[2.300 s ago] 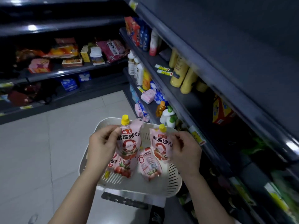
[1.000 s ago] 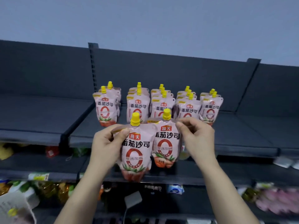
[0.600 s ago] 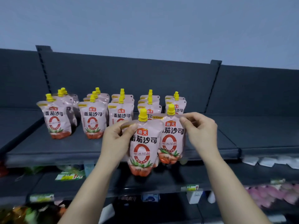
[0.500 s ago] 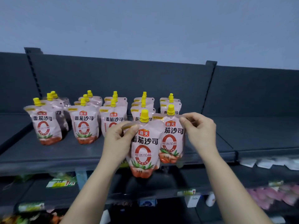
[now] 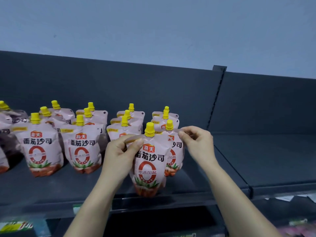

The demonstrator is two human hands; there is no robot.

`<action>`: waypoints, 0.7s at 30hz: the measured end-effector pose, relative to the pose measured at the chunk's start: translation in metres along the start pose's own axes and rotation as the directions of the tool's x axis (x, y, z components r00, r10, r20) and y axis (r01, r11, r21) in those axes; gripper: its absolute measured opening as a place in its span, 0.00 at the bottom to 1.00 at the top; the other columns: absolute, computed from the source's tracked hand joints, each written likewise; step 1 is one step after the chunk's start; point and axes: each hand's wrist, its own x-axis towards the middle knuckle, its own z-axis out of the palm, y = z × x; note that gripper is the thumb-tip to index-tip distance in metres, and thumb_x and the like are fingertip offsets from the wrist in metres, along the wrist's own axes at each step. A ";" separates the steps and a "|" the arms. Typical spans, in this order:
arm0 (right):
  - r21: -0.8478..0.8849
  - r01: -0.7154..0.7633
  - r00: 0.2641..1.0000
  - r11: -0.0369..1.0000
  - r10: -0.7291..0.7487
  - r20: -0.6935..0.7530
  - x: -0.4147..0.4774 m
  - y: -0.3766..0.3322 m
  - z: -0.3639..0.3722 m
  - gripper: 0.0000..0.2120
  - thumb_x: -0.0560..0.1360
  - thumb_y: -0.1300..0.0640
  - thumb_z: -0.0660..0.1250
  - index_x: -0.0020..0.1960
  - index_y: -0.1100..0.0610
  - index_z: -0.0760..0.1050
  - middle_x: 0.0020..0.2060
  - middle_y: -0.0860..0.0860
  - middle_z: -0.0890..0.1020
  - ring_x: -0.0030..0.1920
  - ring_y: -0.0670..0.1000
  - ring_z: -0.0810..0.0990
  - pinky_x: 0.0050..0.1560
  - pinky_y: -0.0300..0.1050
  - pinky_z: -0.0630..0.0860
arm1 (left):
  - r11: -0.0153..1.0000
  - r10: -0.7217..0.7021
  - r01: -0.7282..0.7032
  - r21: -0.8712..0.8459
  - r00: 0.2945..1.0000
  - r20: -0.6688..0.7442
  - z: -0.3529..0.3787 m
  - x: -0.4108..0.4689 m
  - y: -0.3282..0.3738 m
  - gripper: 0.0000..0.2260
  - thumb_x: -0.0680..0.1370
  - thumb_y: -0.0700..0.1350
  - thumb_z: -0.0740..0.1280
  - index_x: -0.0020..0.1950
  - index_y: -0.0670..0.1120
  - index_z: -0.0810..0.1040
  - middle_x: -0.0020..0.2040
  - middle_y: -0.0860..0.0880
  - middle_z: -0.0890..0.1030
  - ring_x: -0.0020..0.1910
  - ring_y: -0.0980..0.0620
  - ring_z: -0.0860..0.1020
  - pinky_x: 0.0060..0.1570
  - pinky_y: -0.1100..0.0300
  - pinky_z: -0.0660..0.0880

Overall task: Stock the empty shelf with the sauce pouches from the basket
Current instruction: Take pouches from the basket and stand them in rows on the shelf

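Observation:
My left hand (image 5: 119, 154) pinches the top left corner of a pink sauce pouch (image 5: 148, 168) with a yellow cap, held upright at the front edge of the dark shelf (image 5: 71, 187). My right hand (image 5: 198, 144) pinches the top right corner of a second pouch (image 5: 174, 151), which stands just behind and to the right of the first, over the shelf. Several matching pouches (image 5: 82, 151) stand in rows on the shelf to the left and behind. The basket is out of view.
A bare shelf section (image 5: 266, 161) lies to the right past an upright divider (image 5: 215, 100). Lower shelves (image 5: 153, 223) with price tags and blurred goods run below. A pale wall rises above the shelf back panel.
Both hands have carried the two pouches up and forward onto the shelf's front area. The view has closed in and shifted, so the standing rows now sit further left.

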 end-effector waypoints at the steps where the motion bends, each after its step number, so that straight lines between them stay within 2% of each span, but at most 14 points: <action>1: 0.012 -0.012 1.000 1.000 0.012 0.018 0.005 0.006 0.002 0.06 0.72 0.60 0.71 0.39 0.50 0.83 0.35 0.46 0.84 0.39 0.50 0.81 0.46 0.55 0.80 | 1.000 0.002 -0.002 0.011 1.000 -0.003 0.002 0.003 -0.003 0.17 0.75 0.36 0.67 0.37 0.59 0.85 0.38 0.55 0.85 0.41 0.58 0.82 0.44 0.60 0.77; 4: 0.023 -0.033 0.997 0.999 0.031 0.067 0.015 0.019 0.008 0.06 0.72 0.60 0.71 0.39 0.50 0.83 0.35 0.47 0.84 0.38 0.49 0.80 0.45 0.55 0.80 | 0.999 0.025 -0.025 0.030 1.000 -0.005 0.008 0.010 -0.009 0.15 0.73 0.38 0.70 0.37 0.59 0.85 0.36 0.56 0.84 0.39 0.61 0.81 0.41 0.65 0.76; 8: 0.110 -0.071 0.992 0.991 0.058 0.114 0.021 0.027 0.010 0.06 0.72 0.62 0.71 0.39 0.53 0.83 0.35 0.50 0.84 0.36 0.47 0.79 0.43 0.51 0.79 | 0.999 0.032 -0.032 0.013 0.999 -0.006 0.015 0.015 -0.010 0.11 0.70 0.41 0.69 0.37 0.57 0.85 0.36 0.56 0.84 0.38 0.61 0.81 0.40 0.68 0.76; 10: 0.154 -0.071 0.990 0.985 0.051 0.132 0.024 0.029 0.009 0.04 0.72 0.63 0.71 0.41 0.57 0.83 0.34 0.52 0.83 0.33 0.45 0.77 0.39 0.44 0.76 | 0.999 0.032 -0.031 0.022 0.999 -0.016 0.021 0.016 -0.009 0.14 0.73 0.36 0.70 0.36 0.55 0.85 0.35 0.55 0.84 0.37 0.61 0.81 0.38 0.69 0.76; 12: 0.175 -0.065 0.987 0.982 0.037 0.159 0.026 0.031 0.007 0.04 0.72 0.64 0.70 0.41 0.58 0.83 0.32 0.50 0.82 0.31 0.44 0.75 0.37 0.39 0.73 | 0.999 0.025 -0.024 0.031 0.999 -0.032 0.028 0.017 -0.009 0.18 0.75 0.34 0.66 0.37 0.55 0.85 0.35 0.55 0.84 0.37 0.61 0.81 0.37 0.69 0.76; 14: 0.177 -0.066 0.976 0.982 0.027 0.217 0.028 0.033 0.005 0.04 0.73 0.63 0.70 0.42 0.57 0.83 0.33 0.49 0.82 0.32 0.44 0.76 0.38 0.40 0.73 | 0.998 0.028 -0.026 0.049 0.999 -0.040 0.038 0.018 -0.007 0.20 0.75 0.33 0.65 0.36 0.57 0.85 0.34 0.56 0.84 0.36 0.62 0.81 0.37 0.69 0.76; 16: 0.142 -0.051 0.961 0.988 0.010 0.278 0.030 0.035 0.000 0.04 0.73 0.60 0.70 0.46 0.54 0.83 0.39 0.48 0.84 0.38 0.46 0.80 0.42 0.42 0.76 | 0.997 0.040 -0.036 0.074 0.998 -0.048 0.049 0.019 -0.008 0.22 0.75 0.33 0.65 0.35 0.60 0.84 0.34 0.57 0.84 0.36 0.63 0.81 0.37 0.69 0.76; 17: 0.094 -0.008 0.964 0.996 -0.017 0.266 0.030 0.036 -0.003 0.05 0.73 0.57 0.70 0.49 0.52 0.82 0.42 0.47 0.84 0.42 0.47 0.81 0.45 0.42 0.77 | 0.996 0.047 -0.043 0.083 0.997 -0.056 0.054 0.019 -0.008 0.23 0.75 0.33 0.65 0.35 0.60 0.84 0.33 0.58 0.84 0.35 0.63 0.80 0.38 0.70 0.76; 19: 0.030 0.118 0.982 0.993 -0.122 0.146 0.029 0.032 -0.015 0.07 0.75 0.54 0.67 0.50 0.53 0.82 0.45 0.47 0.82 0.47 0.46 0.79 0.46 0.38 0.74 | 0.994 0.060 -0.053 0.092 0.996 -0.069 0.066 0.018 -0.007 0.22 0.75 0.33 0.65 0.35 0.59 0.84 0.33 0.58 0.84 0.35 0.64 0.80 0.38 0.70 0.76; 21: 0.159 0.142 0.981 0.977 -0.160 0.108 0.027 0.024 -0.031 0.09 0.78 0.54 0.64 0.46 0.56 0.82 0.44 0.51 0.82 0.45 0.46 0.79 0.44 0.35 0.72 | 0.996 0.062 -0.055 0.076 0.994 -0.087 0.077 0.017 -0.005 0.19 0.75 0.34 0.65 0.35 0.55 0.85 0.34 0.56 0.84 0.36 0.62 0.81 0.36 0.69 0.76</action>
